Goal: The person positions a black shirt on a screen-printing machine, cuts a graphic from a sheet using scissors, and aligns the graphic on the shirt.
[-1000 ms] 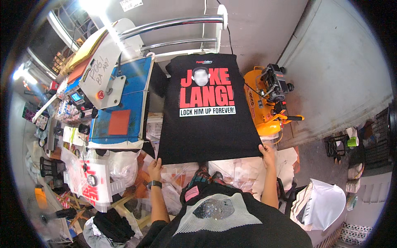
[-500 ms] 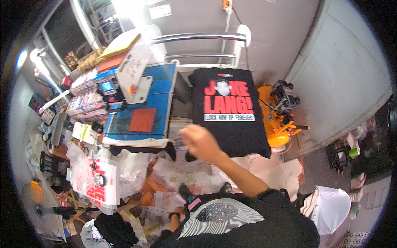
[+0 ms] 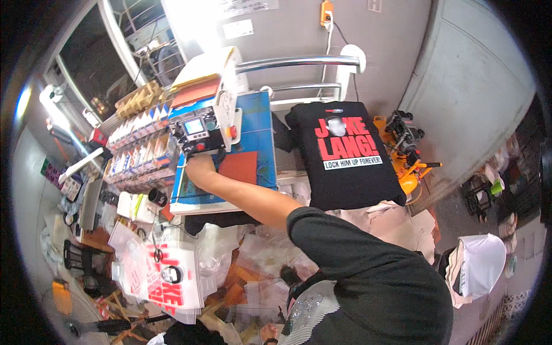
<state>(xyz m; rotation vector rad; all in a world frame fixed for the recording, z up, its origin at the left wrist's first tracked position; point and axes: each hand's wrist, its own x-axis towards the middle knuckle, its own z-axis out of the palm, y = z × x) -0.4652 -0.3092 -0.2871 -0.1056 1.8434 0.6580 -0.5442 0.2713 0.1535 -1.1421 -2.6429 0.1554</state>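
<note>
My right arm reaches left across the blue press bed. My right hand (image 3: 200,165) is closed at the dark handle (image 3: 219,156) under the control box (image 3: 197,127) of a heat press; its fingertips are hidden. A brick-red square pad (image 3: 240,167) lies on the blue bed (image 3: 259,123) beside my wrist. To the right, a black T-shirt (image 3: 351,187) with red and white lettering and a face print lies spread flat. Low in the picture my left hand (image 3: 268,332) hangs by my body with a dark wristband; its fingers are too small to read.
Printed transfer sheets (image 3: 167,270) lie at lower left with black scissors (image 3: 158,252) on them. Boxed stock (image 3: 141,152) lines the left side. A yellow air compressor (image 3: 405,178) stands right of the shirt. Plastic and paper litter the floor, and a fan (image 3: 72,325) stands at lower left.
My right hand has moved from near the black shirt leftward to the press handle. The press head appears turned rightward, closer to the red pad. The view has shifted too.
</note>
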